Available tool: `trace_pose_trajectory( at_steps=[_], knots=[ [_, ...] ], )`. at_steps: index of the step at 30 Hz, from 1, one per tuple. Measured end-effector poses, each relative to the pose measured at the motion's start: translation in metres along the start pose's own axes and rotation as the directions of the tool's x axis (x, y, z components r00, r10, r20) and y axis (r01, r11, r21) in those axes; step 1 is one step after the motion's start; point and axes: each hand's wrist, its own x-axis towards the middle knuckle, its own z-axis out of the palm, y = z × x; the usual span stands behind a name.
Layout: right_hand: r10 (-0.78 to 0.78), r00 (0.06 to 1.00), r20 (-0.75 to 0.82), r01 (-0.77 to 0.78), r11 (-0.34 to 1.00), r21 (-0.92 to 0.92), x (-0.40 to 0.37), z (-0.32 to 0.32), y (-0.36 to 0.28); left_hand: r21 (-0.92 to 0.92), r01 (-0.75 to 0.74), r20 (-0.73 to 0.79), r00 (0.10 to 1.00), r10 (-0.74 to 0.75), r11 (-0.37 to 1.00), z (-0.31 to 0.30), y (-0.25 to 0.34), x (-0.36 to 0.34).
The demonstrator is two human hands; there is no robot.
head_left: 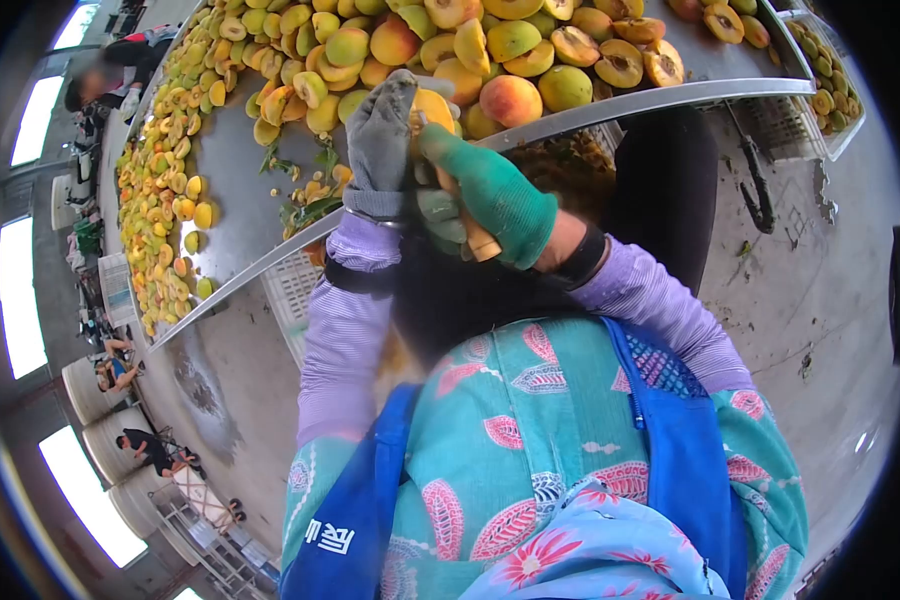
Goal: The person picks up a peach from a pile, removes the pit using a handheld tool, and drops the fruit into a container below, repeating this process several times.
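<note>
My left hand [378, 140], in a grey glove, is closed around a yellow peach [434, 108] at the near edge of the metal table. My right hand [495, 195], in a green glove with grey-stained fingers, grips a tool by its wooden handle [483, 241]. The handle's butt sticks out below the fist, and the tool's working end is hidden at the peach. Both hands meet there, almost touching. Just beyond them lie whole and halved peaches [511, 100], some showing a brown hollow or stone.
The metal table [232, 215] carries a long heap of peaches, with leaves and scraps near its rim. White crates [292, 300] stand below it. Another crate [830, 85] of fruit is at the right. Several people, including one in black [150, 447], are farther left.
</note>
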Motion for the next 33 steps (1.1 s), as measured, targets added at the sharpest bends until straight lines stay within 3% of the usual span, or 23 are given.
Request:
trace_pose_trajectory(
  at_steps=[1, 2, 5, 6, 8, 9, 10, 11, 12, 13, 14, 16, 17, 18, 21, 22, 24, 26, 27, 28, 29, 31, 33],
  knots=[
    [0.052, 0.998, -0.019, -0.052, 0.999, -0.014, -0.006, 0.0, -0.004, -0.031, 0.075, -0.024, 0.997, -0.075, 0.997, 0.008, 0.009, -0.008],
    [0.113, 0.993, -0.041, -0.115, 0.993, -0.035, -0.01, -0.002, -0.005, 0.121, 0.039, 0.079, 0.996, -0.049, 0.992, 0.003, 0.009, -0.007],
    [0.093, 0.991, 0.096, -0.089, 0.995, -0.043, -0.007, -0.011, 0.007, 0.546, -0.237, 0.294, 0.952, 0.081, 0.803, -0.011, 0.02, 0.0],
    [0.114, 0.981, 0.154, -0.121, 0.992, 0.033, -0.007, -0.008, 0.002, 0.514, -0.516, 0.34, 0.856, 0.39, 0.685, -0.025, -0.013, 0.013],
    [0.14, 0.952, 0.272, -0.199, 0.959, 0.201, -0.01, -0.002, -0.006, 0.32, -0.146, 0.036, 0.989, 0.142, 0.936, -0.014, 0.004, -0.005],
    [0.127, 0.95, 0.286, -0.179, 0.97, 0.165, -0.01, -0.002, -0.005, 0.168, 0.048, -0.084, 0.996, -0.034, 0.985, -0.007, 0.013, -0.017],
    [0.115, 0.95, 0.291, -0.158, 0.979, 0.129, -0.011, -0.003, -0.002, 0.084, 0.086, -0.075, 0.994, -0.08, 0.993, -0.004, 0.023, -0.024],
    [0.112, 0.95, 0.29, -0.141, 0.987, 0.082, -0.013, -0.005, 0.0, 0.333, -0.127, -0.012, 0.99, 0.138, 0.934, -0.007, 0.015, -0.02],
    [0.125, 0.956, 0.265, -0.148, 0.986, 0.07, -0.015, -0.005, 0.005, 0.54, -0.324, 0.092, 0.94, 0.328, 0.777, -0.015, 0.003, -0.013],
    [0.138, 0.96, 0.244, -0.156, 0.986, 0.056, -0.015, -0.004, 0.012, 0.693, -0.486, 0.234, 0.85, 0.472, 0.533, -0.016, 0.003, -0.013],
    [0.143, 0.962, 0.232, -0.156, 0.987, 0.04, -0.013, -0.003, 0.016, 0.671, -0.388, 0.201, 0.915, 0.349, 0.632, -0.016, 0.01, -0.019],
    [0.091, 0.855, 0.511, -0.242, 0.941, 0.236, -0.005, -0.005, 0.017, 0.318, -0.081, 0.008, 0.997, 0.083, 0.944, -0.017, 0.016, -0.025],
    [0.034, 0.777, 0.629, -0.304, 0.895, 0.327, -0.004, -0.004, 0.018, 0.096, 0.089, -0.033, 0.996, -0.086, 0.991, -0.017, 0.018, -0.03],
    [0.043, 0.797, 0.602, -0.279, 0.91, 0.305, -0.006, -0.004, 0.018, -0.203, 0.159, -0.065, 0.982, -0.175, 0.966, -0.012, 0.016, -0.037],
    [0.072, 0.648, 0.758, -0.469, 0.822, 0.324, 0.001, -0.011, 0.021, -0.554, 0.237, -0.045, 0.949, -0.313, 0.798, -0.007, 0.03, -0.052],
    [0.081, 0.656, 0.75, -0.475, 0.817, 0.328, -0.007, -0.009, 0.021, -0.651, 0.192, -0.183, 0.899, -0.397, 0.734, -0.011, 0.022, -0.064],
    [0.091, 0.664, 0.742, -0.478, 0.815, 0.328, -0.026, -0.004, 0.011, -0.461, 0.148, -0.241, 0.928, -0.285, 0.875, -0.046, 0.02, -0.09],
    [0.17, 0.816, 0.552, -0.383, 0.874, 0.298, -0.036, -0.034, 0.006, -0.339, 0.149, -0.311, 0.914, -0.26, 0.929, -0.088, 0.024, -0.11],
    [0.186, 0.877, 0.442, -0.33, 0.903, 0.275, -0.035, -0.049, 0.004, 0.176, 0.238, -0.338, 0.926, -0.168, 0.955, -0.118, 0.018, -0.102],
    [0.251, 0.903, 0.35, -0.363, 0.881, 0.305, -0.029, -0.061, 0.008, 0.636, 0.278, -0.326, 0.942, -0.076, 0.72, -0.149, 0.007, -0.096],
    [0.33, 0.91, 0.252, -0.403, 0.849, 0.343, -0.026, -0.07, 0.016, 0.918, 0.272, -0.28, 0.96, -0.013, 0.288, -0.145, 0.017, -0.09],
    [0.39, 0.91, 0.14, -0.414, 0.845, 0.339, -0.023, -0.073, 0.016, 0.839, 0.327, -0.333, 0.941, -0.067, 0.434, -0.094, 0.05, -0.043],
    [0.365, 0.923, 0.119, -0.384, 0.888, 0.253, -0.023, -0.052, 0.009, 0.943, 0.198, -0.192, 0.98, -0.048, 0.269, -0.069, 0.039, 0.013]
  ],
)
